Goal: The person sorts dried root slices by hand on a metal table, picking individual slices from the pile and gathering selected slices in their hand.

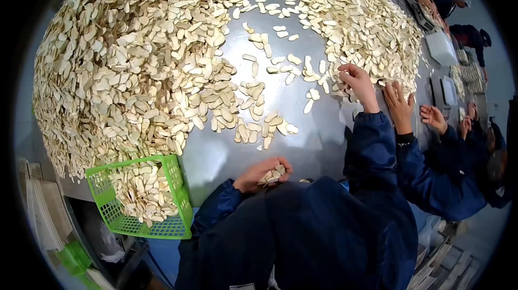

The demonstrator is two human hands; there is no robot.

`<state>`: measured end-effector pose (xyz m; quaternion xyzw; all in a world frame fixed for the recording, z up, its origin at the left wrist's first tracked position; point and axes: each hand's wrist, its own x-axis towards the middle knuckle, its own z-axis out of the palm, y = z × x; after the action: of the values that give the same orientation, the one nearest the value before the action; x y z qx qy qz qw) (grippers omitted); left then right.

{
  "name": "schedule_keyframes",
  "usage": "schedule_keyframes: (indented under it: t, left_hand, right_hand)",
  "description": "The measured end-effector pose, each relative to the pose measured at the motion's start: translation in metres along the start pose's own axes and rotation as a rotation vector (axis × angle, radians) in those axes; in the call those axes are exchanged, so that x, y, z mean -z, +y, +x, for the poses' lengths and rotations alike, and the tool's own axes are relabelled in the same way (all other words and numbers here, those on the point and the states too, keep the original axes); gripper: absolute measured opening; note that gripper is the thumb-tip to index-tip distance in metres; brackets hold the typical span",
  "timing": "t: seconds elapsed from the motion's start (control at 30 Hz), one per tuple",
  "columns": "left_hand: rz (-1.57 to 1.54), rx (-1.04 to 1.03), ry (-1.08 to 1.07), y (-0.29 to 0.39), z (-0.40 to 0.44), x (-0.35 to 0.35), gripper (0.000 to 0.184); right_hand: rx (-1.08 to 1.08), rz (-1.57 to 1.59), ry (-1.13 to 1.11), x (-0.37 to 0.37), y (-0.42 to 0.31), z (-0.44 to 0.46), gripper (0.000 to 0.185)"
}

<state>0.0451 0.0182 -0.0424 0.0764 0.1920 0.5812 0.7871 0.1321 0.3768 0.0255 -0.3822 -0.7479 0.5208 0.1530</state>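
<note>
Head view: lower centre, we are cupping pale slices (274,174) in our left hand (258,171), likely to prevent spilling; right of centre, our right hand (357,82) is bending over the heap (372,36), its narrow pinch hiding whether it is holding any.

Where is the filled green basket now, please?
At the head view's lower left, the basket is below the large pile, left of the left hand.

Processing workshop | metal table (318,155) | heaped pale slices (135,63) | green crate (174,179) | navy-clad co-workers (448,187)
</note>
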Motion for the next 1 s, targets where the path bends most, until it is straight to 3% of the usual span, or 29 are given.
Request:
schedule_keyframes:
  t: [0.13,0.3,0.53,0.6,0.63,0.67,0.73,0.77,0.8,0.87,1.0]
  left_hand:
    - [0.026,-0.015,0.026,0.0,0.0,-0.004,0.034]
    - [-0.003,-0.03,0.048,-0.002,0.0,-0.002,0.033]
    - [-0.028,-0.027,0.02,-0.002,0.001,-0.002,0.032]
    - [-0.02,-0.024,0.007,-0.002,0.001,0.0,0.034]
    - [-0.019,-0.023,0.007,-0.003,0.001,0.001,0.034]
    - [-0.018,-0.022,0.008,-0.004,0.002,0.001,0.035]
    - [-0.042,-0.02,-0.03,-0.002,0.001,0.001,0.027]
    - [-0.055,-0.018,-0.046,-0.001,0.0,0.001,0.023]
    - [-0.053,-0.014,-0.054,-0.001,-0.001,0.001,0.022]
    - [-0.044,-0.006,-0.072,0.001,0.0,0.001,0.022]
    - [-0.022,-0.004,-0.033,0.004,0.0,-0.004,0.022]
  right_hand:
    - [0.267,-0.521,0.195,-0.022,-0.008,0.005,0.028]
    - [0.51,-0.882,0.095,-0.082,-0.015,0.004,0.03]
    - [-0.003,-0.028,-0.113,-0.005,0.002,0.036,0.029]
    - [0.139,-0.338,0.131,0.014,0.011,0.024,0.028]
    - [0.373,-0.551,0.258,0.019,0.011,0.01,0.027]
    - [0.324,-0.663,0.238,0.026,0.005,-0.001,0.025]
    - [-0.163,-0.403,-0.137,0.036,-0.014,-0.036,0.021]
    - [-0.257,-0.236,-0.402,0.041,-0.015,-0.05,0.02]
    - [-0.3,-0.28,-0.659,0.043,-0.012,-0.059,0.018]
    - [-0.268,-0.129,-0.847,0.041,0.006,-0.066,0.017]
    - [0.092,-0.043,0.027,0.024,0.028,-0.039,0.016]
